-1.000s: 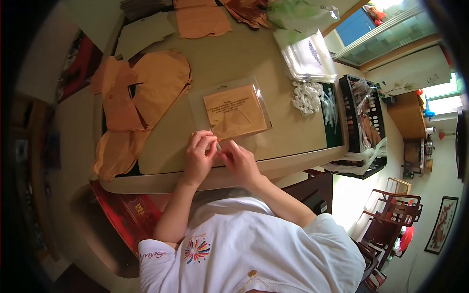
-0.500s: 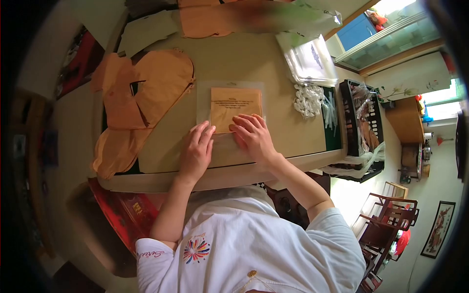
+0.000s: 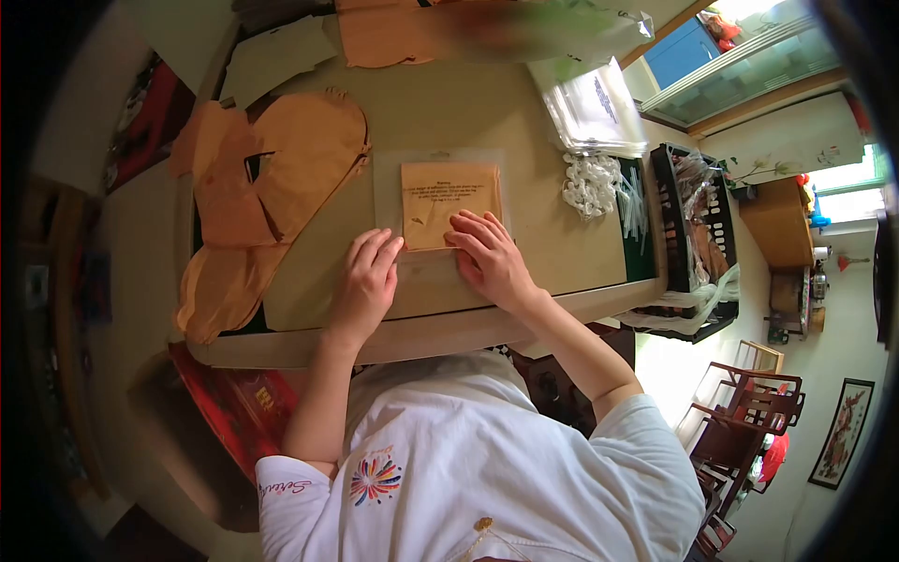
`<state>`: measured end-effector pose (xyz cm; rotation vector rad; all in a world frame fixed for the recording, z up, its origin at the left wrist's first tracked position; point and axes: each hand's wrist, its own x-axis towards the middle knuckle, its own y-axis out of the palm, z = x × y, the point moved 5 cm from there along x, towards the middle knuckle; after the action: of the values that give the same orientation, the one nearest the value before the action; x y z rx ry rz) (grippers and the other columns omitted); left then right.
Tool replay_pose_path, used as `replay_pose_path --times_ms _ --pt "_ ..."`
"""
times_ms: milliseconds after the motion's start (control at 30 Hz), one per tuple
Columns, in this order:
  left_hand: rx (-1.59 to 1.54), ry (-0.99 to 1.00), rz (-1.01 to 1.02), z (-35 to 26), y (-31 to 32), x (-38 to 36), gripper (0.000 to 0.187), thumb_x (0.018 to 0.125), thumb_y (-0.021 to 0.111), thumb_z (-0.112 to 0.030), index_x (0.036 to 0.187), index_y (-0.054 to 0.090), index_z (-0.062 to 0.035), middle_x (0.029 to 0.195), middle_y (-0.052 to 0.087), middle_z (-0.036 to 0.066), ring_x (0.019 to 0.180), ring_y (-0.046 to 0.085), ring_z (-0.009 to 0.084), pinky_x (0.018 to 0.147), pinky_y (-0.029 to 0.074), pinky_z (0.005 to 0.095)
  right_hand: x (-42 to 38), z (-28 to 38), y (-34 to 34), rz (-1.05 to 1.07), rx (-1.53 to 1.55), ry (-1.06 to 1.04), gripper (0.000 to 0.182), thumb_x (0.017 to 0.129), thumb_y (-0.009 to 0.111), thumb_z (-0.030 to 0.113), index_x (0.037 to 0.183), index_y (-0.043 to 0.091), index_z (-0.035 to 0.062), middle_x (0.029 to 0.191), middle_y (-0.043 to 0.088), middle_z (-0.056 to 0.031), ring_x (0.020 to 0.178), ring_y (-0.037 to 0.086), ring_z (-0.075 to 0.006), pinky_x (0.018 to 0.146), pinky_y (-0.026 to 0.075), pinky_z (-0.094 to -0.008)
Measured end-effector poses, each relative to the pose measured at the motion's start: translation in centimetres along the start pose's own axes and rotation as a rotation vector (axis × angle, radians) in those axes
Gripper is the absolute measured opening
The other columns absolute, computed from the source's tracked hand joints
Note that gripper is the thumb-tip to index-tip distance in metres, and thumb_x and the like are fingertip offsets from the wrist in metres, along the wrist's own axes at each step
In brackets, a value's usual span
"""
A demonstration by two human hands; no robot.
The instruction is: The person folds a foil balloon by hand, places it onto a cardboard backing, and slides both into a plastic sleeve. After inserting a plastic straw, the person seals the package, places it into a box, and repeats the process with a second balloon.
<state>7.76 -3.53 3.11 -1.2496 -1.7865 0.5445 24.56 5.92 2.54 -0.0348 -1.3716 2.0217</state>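
Note:
A clear plastic bag (image 3: 388, 187) with a hang hole at its top lies flat before me on the table. Inside it shows a square of folded orange paper (image 3: 433, 208), with dark printed warning text over its upper part. My left hand (image 3: 371, 279) rests at the lower left corner of the bag, fingers stretched out and fingertips by the paper's edge. Spread over the lower right of the packet are the fingers of my right hand (image 3: 494, 264), lying on the plastic. Neither hand is closed round anything.
Orange paper pieces (image 3: 309, 140) spread over the table's left side, near grey card (image 3: 272, 64). Clear bags (image 3: 599, 112) are stacked at the right, by a white plastic bundle (image 3: 592, 185) and thin clear strips (image 3: 634, 211). A black crate (image 3: 670, 244) stands beyond the right edge.
My left hand has slid slightly left, toward the bag's outer edge. My right hand has shifted a little right, its fingers still on the packet.

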Motion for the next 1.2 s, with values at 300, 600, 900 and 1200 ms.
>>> replay_pose_path --times_ms 300,600,900,1200 --pt "0.027 -0.024 -0.015 0.3 0.7 0.7 0.033 0.074 0.069 -0.001 0.106 0.063 -0.0041 0.109 0.059 0.009 0.105 0.055 0.0279 0.089 0.048 0.0380 -0.1 -0.9 0.1 0.019 0.081 -0.004 0.033 0.079 0.062 0.004 0.112 0.060 0.0104 0.126 0.056 -0.0103 0.124 0.049 -0.0295 0.106 0.037 -0.0481" --pt "-0.003 0.035 0.095 -0.3 0.2 1.0 0.035 0.073 0.071 -0.004 0.106 0.063 -0.0050 0.109 0.059 0.008 0.104 0.054 0.0283 0.090 0.048 0.0387 -0.8 -1.3 -0.4 0.054 0.101 0.006 0.033 0.080 0.063 0.006 0.112 0.059 0.0093 0.129 0.054 -0.0104 0.128 0.046 -0.0294 0.108 0.035 -0.0486" --pt "0.089 -0.009 0.024 -0.2 1.6 -0.2 0.035 0.077 0.071 -0.011 0.111 0.065 -0.0122 0.116 0.056 0.006 0.109 0.052 0.0280 0.090 0.046 0.0422 -1.8 -3.3 -3.4 -0.218 0.172 0.460 0.018 0.085 0.065 0.016 0.099 0.062 0.0057 0.102 0.064 -0.0125 0.095 0.062 -0.0311 0.077 0.053 -0.0393" --pt "0.275 0.108 0.187 -2.3 2.5 -0.8 0.039 0.083 0.067 -0.022 0.120 0.061 -0.0145 0.135 0.050 0.003 0.128 0.042 0.0230 0.106 0.029 0.0568 -3.4 -6.7 -3.6 -0.063 0.078 0.746 0.023 0.088 0.066 0.025 0.089 0.057 0.0039 0.076 0.066 -0.0094 0.065 0.064 -0.0231 0.058 0.050 -0.0344"
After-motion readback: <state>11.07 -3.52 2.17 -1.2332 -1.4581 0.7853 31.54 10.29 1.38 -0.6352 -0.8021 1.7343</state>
